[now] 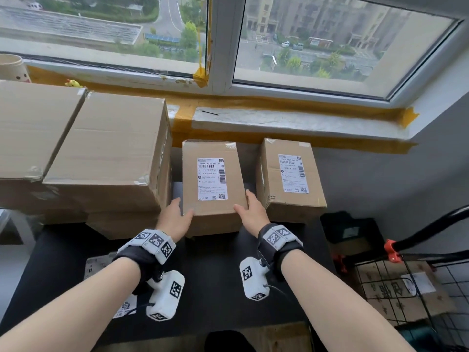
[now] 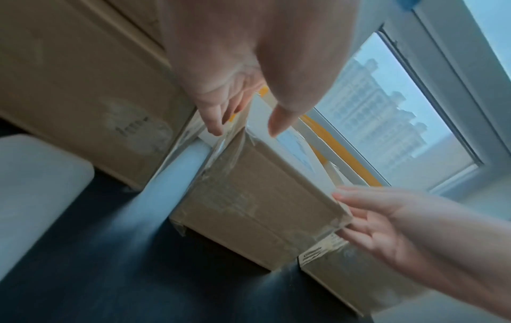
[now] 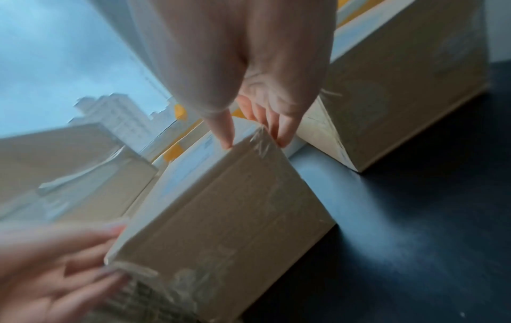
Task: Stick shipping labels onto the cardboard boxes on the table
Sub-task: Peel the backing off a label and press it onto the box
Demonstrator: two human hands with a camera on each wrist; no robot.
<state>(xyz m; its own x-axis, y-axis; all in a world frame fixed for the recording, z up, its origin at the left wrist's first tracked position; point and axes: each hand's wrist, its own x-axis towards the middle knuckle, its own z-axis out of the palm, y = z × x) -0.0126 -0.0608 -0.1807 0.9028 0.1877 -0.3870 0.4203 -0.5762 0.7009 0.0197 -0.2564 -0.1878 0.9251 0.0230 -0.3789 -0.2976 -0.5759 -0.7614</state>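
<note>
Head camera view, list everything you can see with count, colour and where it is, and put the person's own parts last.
Small cardboard boxes: two, brown, side by side at the table's far edge under the window.
Shipping labels: two, white, one on top of each small box.
Large cardboard boxes: at least two, brown, stacked at left.
Table: one, black, under the boxes.
Label sheets: white, on the table under the left arm; count unclear.
Window: one, white frame, yellow tape along the sill.
Wire cart: one, black, at right, holding a box.
Left hand: at the middle box's near left corner, fingers straight.
Right hand: at its near right corner, fingers straight.
</note>
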